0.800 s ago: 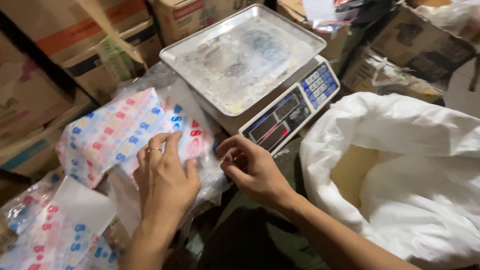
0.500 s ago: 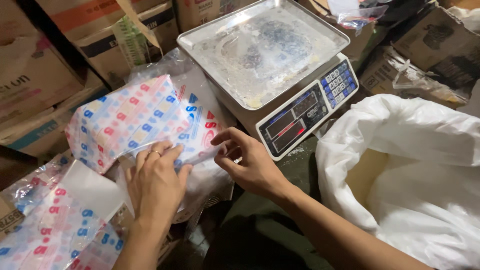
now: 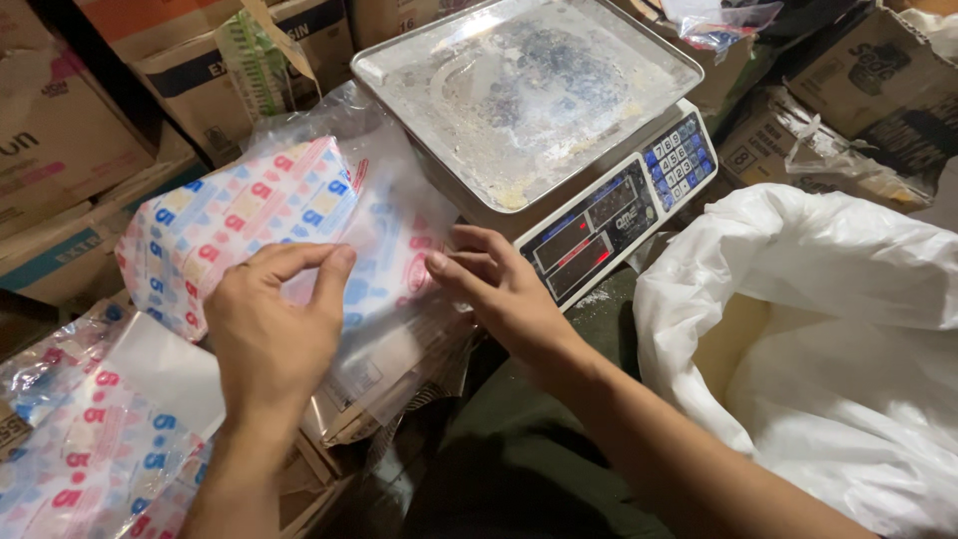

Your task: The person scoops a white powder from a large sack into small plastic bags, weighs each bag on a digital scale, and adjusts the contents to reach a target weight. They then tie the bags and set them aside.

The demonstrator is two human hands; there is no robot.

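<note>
Pinching printed plastic bag (image 3: 299, 215) edge: left hand (image 3: 271, 334) fingers, right hand (image 3: 499, 289) fingers; bag bottom hidden; scale (image 3: 559, 140) beside

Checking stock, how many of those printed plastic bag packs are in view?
2. One pack lies left of the scale, under both hands, left and right. Another sits bottom left. More may be hidden.

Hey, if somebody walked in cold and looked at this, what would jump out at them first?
Probably the two hands at centre: the left hand and right hand both rest on a clear plastic bag printed in pink and blue. Just behind sits a digital scale with a scuffed metal tray, and at right a big open white sack.
</note>
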